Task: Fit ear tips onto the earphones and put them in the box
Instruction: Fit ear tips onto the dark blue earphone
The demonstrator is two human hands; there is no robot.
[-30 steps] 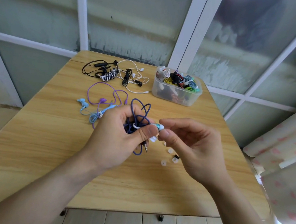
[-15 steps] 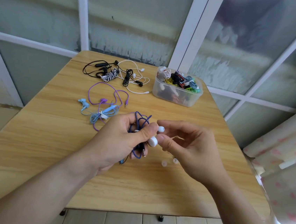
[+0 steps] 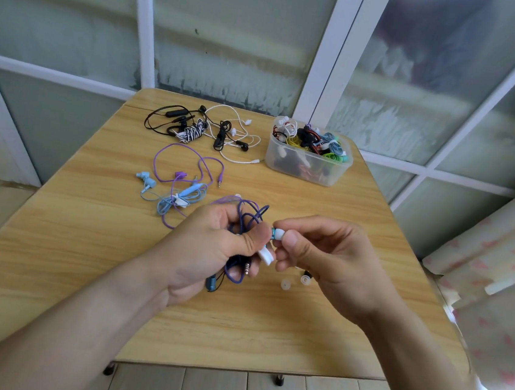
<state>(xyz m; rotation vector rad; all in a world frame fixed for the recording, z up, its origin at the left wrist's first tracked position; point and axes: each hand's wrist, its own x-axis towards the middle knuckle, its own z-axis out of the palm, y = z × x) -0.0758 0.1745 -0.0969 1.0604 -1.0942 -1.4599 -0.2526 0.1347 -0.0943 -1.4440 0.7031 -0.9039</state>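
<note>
My left hand (image 3: pixel 212 247) grips a bundle of dark blue earphones (image 3: pixel 247 219), its cable looped above and below the fist, the jack plug hanging out underneath. A teal earbud (image 3: pixel 276 234) sticks out past my left thumb. My right hand (image 3: pixel 323 252) pinches a white ear tip (image 3: pixel 281 234) at the end of that earbud. A second white tip (image 3: pixel 266 255) shows just below, between the two hands. Loose clear ear tips (image 3: pixel 286 284) lie on the table beneath my right hand. The clear plastic box (image 3: pixel 307 165) stands at the far right, full of coiled earphones.
Purple earphones (image 3: pixel 186 162) and light blue earphones (image 3: pixel 173 198) lie left of centre on the wooden table (image 3: pixel 86 240). Black, striped and white earphones (image 3: pixel 206 129) are tangled at the far edge. Windows stand behind the table and a curtain hangs to the right.
My hands have come together again. The teal earbud now shows between the thumbs, and my right fingers have closed on the white tip at its end.
</note>
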